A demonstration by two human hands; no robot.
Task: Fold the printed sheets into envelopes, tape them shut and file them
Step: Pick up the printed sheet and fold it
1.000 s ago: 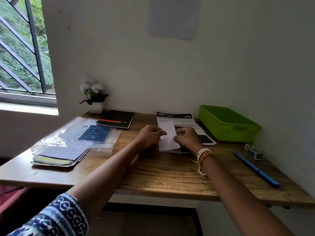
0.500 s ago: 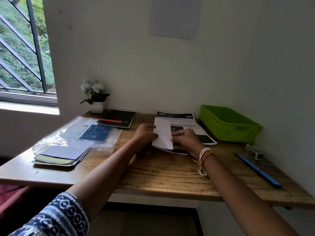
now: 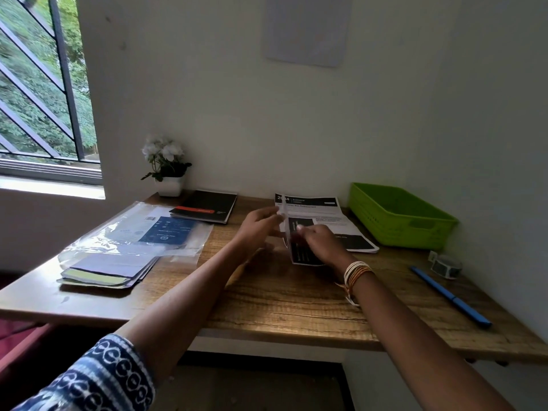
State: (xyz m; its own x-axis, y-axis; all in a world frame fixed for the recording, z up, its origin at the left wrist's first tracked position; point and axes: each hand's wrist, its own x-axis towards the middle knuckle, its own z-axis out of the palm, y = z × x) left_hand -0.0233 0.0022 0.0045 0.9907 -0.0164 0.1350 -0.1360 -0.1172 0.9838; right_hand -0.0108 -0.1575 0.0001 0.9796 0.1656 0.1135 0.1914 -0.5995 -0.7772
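My left hand [image 3: 261,222] pinches the raised flap of the sheet [image 3: 299,247]; right hand [image 3: 318,241] presses the lower part onto the desk [image 3: 296,301], over the stack [image 3: 326,215], fingers curled at the fold. Risk: flap is thin, limp paper, may swing off-line, giving a skewed crease; sheet could slide on smooth wood if right-hand pressure eases. Bin [image 3: 400,221]: rigid green plastic, w/ slotted walls. Tape [image 3: 446,266] & pen [image 3: 450,296] lie right, apart

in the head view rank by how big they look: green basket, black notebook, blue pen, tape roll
1. green basket
2. black notebook
3. blue pen: long but thin
4. tape roll
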